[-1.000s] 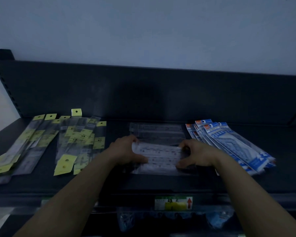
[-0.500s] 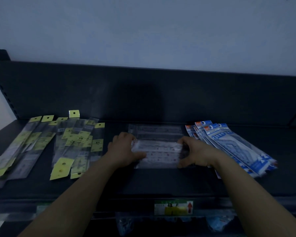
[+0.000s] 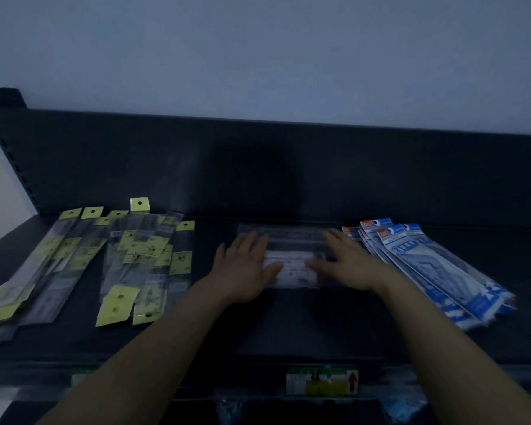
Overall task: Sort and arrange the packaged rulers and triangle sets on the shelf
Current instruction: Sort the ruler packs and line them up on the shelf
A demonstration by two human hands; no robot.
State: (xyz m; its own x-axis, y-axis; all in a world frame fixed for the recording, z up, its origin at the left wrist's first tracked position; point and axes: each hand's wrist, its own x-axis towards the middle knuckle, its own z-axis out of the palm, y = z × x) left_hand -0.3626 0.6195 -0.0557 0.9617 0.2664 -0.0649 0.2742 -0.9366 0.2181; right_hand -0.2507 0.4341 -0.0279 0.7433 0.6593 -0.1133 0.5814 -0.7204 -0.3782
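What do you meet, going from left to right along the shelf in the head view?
Far-left pile of yellow-tagged ruler packs → second yellow-tagged pile → left hand → clear packs that both hands press flat → right hand → fanned blue-and-white packs.

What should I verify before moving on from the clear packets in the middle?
1. Left hand and right hand lie flat on the clear packets, no grip: ok.
2. Clear packets squared up: cannot tell, blurred.
3. Yellow-tagged packs aligned: not ok, fanned and overlapping.
4. Blue packs aligned: not ok, splayed at a slant.
5. Clear packets apart from blue packs: cannot tell, right hand covers the gap.
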